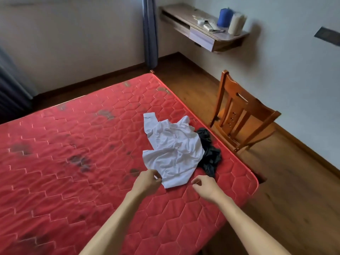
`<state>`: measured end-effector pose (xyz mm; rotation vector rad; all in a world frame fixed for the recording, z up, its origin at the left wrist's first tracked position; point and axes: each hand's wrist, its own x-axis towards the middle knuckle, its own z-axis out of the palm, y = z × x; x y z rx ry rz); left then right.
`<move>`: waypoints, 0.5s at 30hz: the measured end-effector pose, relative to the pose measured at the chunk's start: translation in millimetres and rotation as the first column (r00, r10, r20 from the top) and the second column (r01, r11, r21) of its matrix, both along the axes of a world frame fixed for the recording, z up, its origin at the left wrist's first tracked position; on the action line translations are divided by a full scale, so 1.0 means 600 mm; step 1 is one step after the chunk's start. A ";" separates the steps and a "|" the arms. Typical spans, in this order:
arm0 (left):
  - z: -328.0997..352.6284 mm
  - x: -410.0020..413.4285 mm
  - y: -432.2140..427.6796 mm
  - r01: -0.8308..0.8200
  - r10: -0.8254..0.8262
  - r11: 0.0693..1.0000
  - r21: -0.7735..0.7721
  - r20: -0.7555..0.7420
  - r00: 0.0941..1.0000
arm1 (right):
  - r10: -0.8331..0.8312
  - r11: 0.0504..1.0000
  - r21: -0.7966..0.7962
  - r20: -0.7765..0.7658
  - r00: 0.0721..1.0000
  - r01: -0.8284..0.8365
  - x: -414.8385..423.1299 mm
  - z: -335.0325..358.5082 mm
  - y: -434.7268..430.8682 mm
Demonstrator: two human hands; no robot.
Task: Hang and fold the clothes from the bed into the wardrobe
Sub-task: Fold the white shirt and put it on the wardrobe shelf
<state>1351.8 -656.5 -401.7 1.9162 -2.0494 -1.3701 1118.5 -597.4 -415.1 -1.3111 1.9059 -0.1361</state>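
Note:
A crumpled white shirt (172, 150) lies on the red quilted mattress (73, 162) near its right edge. A dark garment (209, 153) is bunched partly under the shirt's right side. My left hand (148, 181) pinches the shirt's near hem at its left corner. My right hand (203, 186) hovers just right of the hem's near corner with its fingers curled; no cloth is visible in it. The wardrobe is out of view.
A wooden chair (241, 115) stands on the wood floor close to the bed's right side. A wall-mounted desk (206, 32) carries a blue roll, a cream roll and small items. Curtains hang at the back wall and far left.

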 end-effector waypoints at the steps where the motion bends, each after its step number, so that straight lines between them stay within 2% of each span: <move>1: -0.024 -0.020 -0.016 -0.033 0.033 0.999 0.034 -0.005 0.999 | -0.005 1.000 0.018 0.010 1.000 0.005 -0.014 -0.022 -0.020; 6: -0.174 -0.107 -0.074 -0.214 0.216 0.955 0.207 0.013 0.976 | -0.032 0.988 0.156 0.069 0.997 0.020 -0.069 -0.164 -0.104; 10: -0.345 -0.143 -0.103 -0.349 0.337 0.879 0.324 0.094 0.937 | -0.135 0.954 0.286 0.130 0.982 0.094 -0.079 -0.308 -0.147; 13: -0.469 -0.151 -0.114 -0.511 0.497 0.775 0.372 0.142 0.856 | -0.240 0.923 0.344 0.175 0.955 0.170 -0.072 -0.421 -0.174; 15: -0.539 -0.152 -0.117 -0.628 0.623 0.677 0.384 0.155 0.766 | -0.354 0.884 0.393 0.206 0.912 0.254 -0.064 -0.494 -0.187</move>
